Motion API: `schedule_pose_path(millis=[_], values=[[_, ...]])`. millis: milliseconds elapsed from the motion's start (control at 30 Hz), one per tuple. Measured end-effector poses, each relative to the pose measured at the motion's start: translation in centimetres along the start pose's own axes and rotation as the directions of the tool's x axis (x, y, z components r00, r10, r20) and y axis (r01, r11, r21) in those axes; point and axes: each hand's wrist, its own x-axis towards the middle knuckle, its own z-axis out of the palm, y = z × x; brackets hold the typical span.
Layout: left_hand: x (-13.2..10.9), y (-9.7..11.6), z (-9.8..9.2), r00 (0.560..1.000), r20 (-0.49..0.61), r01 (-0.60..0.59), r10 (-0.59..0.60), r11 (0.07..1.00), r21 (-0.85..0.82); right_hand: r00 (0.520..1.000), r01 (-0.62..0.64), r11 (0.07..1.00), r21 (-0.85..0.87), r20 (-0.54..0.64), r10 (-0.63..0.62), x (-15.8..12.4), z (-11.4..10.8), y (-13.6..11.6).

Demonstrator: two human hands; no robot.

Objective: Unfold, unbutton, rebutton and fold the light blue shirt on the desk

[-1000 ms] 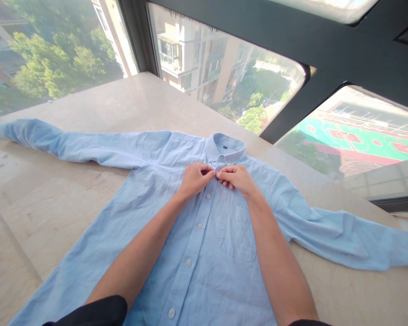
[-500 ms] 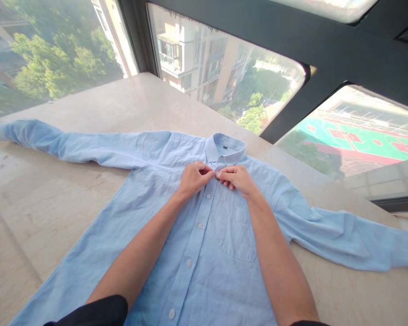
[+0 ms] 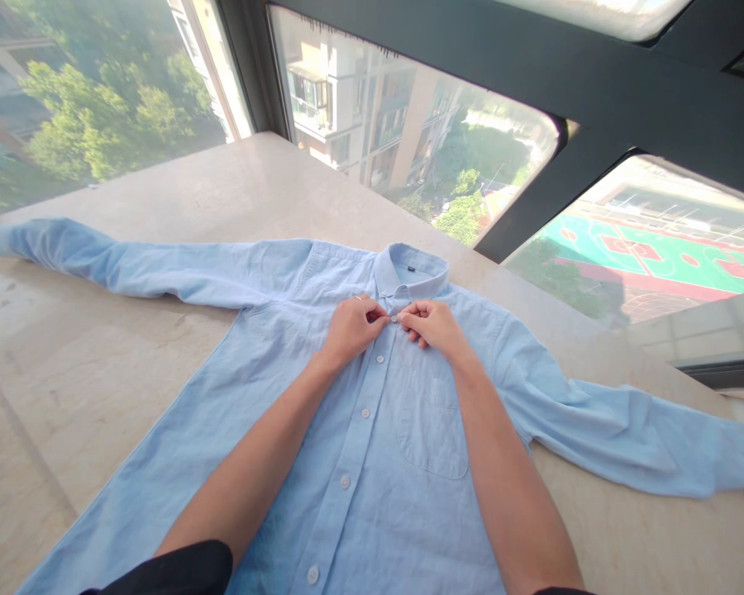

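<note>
A light blue button-up shirt (image 3: 434, 430) lies front up, its sleeves spread to both sides and its collar (image 3: 412, 271) at the top. Just below the collar, my left hand (image 3: 355, 327) pinches the shirt's front edge from the left. My right hand (image 3: 432, 326) pinches the cloth from the right, fingertips close to the left ones. Between the fingertips a small white button (image 3: 393, 319) shows. Lower down the placket, several buttons are visible, one of them (image 3: 365, 412) beside the chest pocket (image 3: 434, 434).
The shirt rests on a beige stone surface (image 3: 161, 355). Dark window frames (image 3: 527, 83) and glass panes border its far side, with trees, buildings and a sports court outside.
My fingertips have parted slightly, and the white button now shows between them. The shirt lies as before.
</note>
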Motion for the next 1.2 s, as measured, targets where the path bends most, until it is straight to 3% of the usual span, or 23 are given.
schedule_pose_path(millis=[133, 267, 400, 567, 667, 767, 1000, 1100, 1200], values=[[-0.1, -0.1, 0.2, 0.999, -0.044, 0.003, 0.0, 0.999, 0.053, 0.988, 0.079, 0.977, -0.2, -0.116, -0.104, 0.0, -0.7, 0.0], [-0.4, 0.3, 0.4, 0.995, -0.065, -0.057, 0.078, 0.959, 0.277, 0.936, 0.197, 0.891, -0.409, -0.193, -0.296, 0.2, -1.2, 0.3], [-0.7, 0.6, 0.7, 0.988, 0.014, -0.144, 0.154, 0.883, 0.446, 0.902, 0.287, 0.861, -0.421, -0.184, -0.39, 0.8, -0.9, 1.0], [-0.9, 0.7, 0.8, 0.985, 0.101, -0.168, 0.137, 0.867, 0.468, 0.816, 0.395, 0.821, -0.412, -0.254, -0.52, 0.9, -0.7, 1.2], [-0.9, 0.7, 0.8, 0.987, 0.109, -0.159, 0.121, 0.858, 0.488, 0.792, 0.415, 0.816, -0.403, -0.282, -0.542, 0.7, -0.9, 0.7], [-0.9, 0.6, 0.9, 0.987, 0.116, -0.153, 0.109, 0.851, 0.502, 0.8, 0.415, 0.811, -0.412, -0.26, -0.541, 1.2, -0.9, 0.1], [-1.1, 0.4, 1.3, 0.99, 0.092, -0.14, 0.107, 0.821, 0.554, 0.879, 0.294, 0.808, -0.51, -0.187, -0.438, 4.3, 1.2, -0.6], [-1.1, 0.4, 1.3, 0.991, 0.085, -0.134, 0.104, 0.817, 0.561, 0.89, 0.279, 0.801, -0.53, -0.171, -0.423, 4.9, 0.6, 0.1], [-1.1, 0.4, 1.2, 0.99, 0.096, -0.138, 0.102, 0.819, 0.557, 0.889, 0.342, 0.8, -0.494, -0.107, -0.446, 4.8, -0.8, 0.8]])
